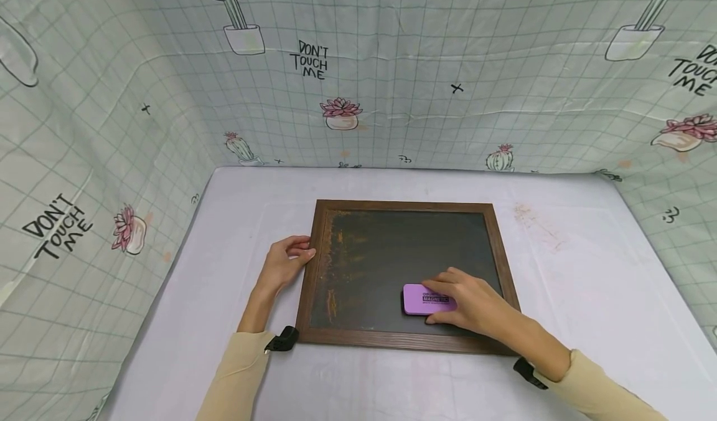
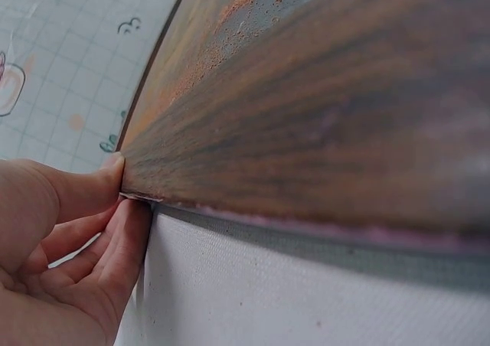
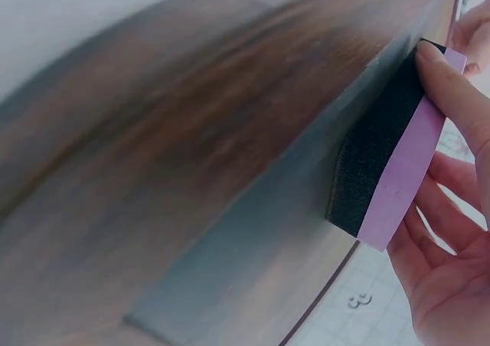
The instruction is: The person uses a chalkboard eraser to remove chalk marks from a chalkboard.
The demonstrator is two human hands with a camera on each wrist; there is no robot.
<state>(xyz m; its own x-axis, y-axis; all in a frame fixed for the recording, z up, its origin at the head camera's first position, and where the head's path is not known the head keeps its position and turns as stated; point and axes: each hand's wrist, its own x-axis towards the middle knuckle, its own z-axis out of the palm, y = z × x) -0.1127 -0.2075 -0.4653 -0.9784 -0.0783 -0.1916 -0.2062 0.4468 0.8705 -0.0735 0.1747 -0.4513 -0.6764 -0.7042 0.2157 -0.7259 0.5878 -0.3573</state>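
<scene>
A chalkboard (image 1: 381, 253) in a brown wooden frame lies on the white-covered table. Orange chalk marks (image 1: 332, 302) and smears run down its left side. My left hand (image 1: 282, 264) pinches the left edge of the frame, and the left wrist view shows the thumb (image 2: 96, 187) at the frame's edge with the other fingers beneath. In my right hand (image 1: 470, 301) is a purple magnetic chalkboard eraser (image 1: 414, 299), gripped by its sides over the lower right of the board. Its black felt (image 3: 375, 147) faces the board; whether it touches is unclear.
The white tablecloth (image 1: 252, 203) carries a faint orange smudge (image 1: 534, 222) right of the board. Behind and at both sides hangs a checked cloth (image 1: 403, 97) printed with cacti. Black wrist straps (image 1: 282, 339) show at both sleeves.
</scene>
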